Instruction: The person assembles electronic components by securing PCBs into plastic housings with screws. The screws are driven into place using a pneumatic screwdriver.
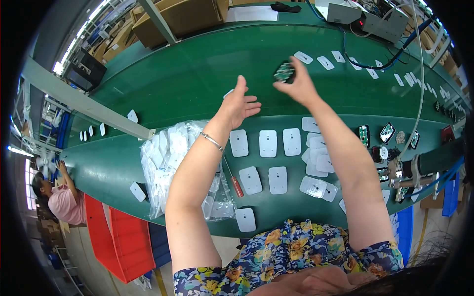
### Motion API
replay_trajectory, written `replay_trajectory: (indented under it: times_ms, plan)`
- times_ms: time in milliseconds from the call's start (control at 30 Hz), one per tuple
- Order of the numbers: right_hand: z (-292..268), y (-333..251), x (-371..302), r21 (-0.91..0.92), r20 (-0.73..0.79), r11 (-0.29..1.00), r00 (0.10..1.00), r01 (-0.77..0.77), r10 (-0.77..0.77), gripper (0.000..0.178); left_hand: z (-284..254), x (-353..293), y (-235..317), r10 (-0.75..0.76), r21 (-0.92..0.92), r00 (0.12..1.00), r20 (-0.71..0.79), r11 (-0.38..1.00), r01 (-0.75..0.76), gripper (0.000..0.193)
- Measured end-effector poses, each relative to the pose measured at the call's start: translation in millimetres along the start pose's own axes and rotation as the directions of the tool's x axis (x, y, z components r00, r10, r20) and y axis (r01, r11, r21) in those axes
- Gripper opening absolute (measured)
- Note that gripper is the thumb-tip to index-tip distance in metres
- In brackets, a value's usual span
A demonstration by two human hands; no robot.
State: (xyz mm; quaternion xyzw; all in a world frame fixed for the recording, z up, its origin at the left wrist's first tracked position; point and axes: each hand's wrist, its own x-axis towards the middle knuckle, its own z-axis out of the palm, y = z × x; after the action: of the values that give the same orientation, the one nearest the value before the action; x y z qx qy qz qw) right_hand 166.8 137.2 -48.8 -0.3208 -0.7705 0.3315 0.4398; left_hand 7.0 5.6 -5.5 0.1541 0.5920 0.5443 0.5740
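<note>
Your right hand (302,88) pinches a black-cased circuit board (284,72); your left hand (238,104) is spread, holding nothing visible.
The board hangs over the green conveyor belt (173,74), its right side covered by your grip, its components too small to make out. Left of the grip, a white piece (227,93) is mostly hidden behind your left hand. Nearer you than the grip, white plates (268,143) lie on the green workbench (94,170), and your right forearm (353,163) blocks some. Your left forearm (192,177) covers part of a clear plastic bag (165,150), beside a red-handled screwdriver (237,187). Beyond the grip sits a cardboard box (187,22); far to its left, a co-worker in pink (66,204) is near a red bin (98,237).
</note>
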Motion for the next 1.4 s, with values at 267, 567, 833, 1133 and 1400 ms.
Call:
replay_trajectory:
  times_ms: [267, 567, 833, 1133, 1400]
  plan:
    - [49.6, -45.9, -4.7, 0.138, 0.409, 0.990, 0.909, 0.022, -0.077, 0.095, -16.4, 17.5, -1.2, 0.113, -0.319, 0.960, 0.257, 0.947, -0.026, 0.047]
    - [-0.4, 106.6, 92.7, -0.832, -0.236, 0.470, 0.955, -0.294, 0.179, 0.075, -26.1, 15.7, 20.1, 0.257, -0.287, 0.966, 0.035, 0.928, -0.237, 0.040]
    - [-9.7, 136.7, 98.3, -0.820, -0.084, 0.502, 0.926, -0.275, 0.369, 0.063, -20.5, -1.7, 11.2, 0.206, -0.145, 0.972, 0.115, 0.971, -0.189, 0.041]
    - [34.0, 20.3, 41.0, -0.298, 0.059, 0.914, 0.951, -0.274, 0.304, 0.077, -30.7, -45.7, 10.3, 0.176, -0.216, 0.975, 0.133, 0.966, -0.145, 0.048]
    - [-34.0, -140.7, -101.7, 0.011, 0.588, 0.967, 0.784, -0.254, 0.199, 0.065, -34.0, -146.3, -18.0, 0.558, 0.027, 0.819, 0.129, 0.824, -0.566, 0.060]
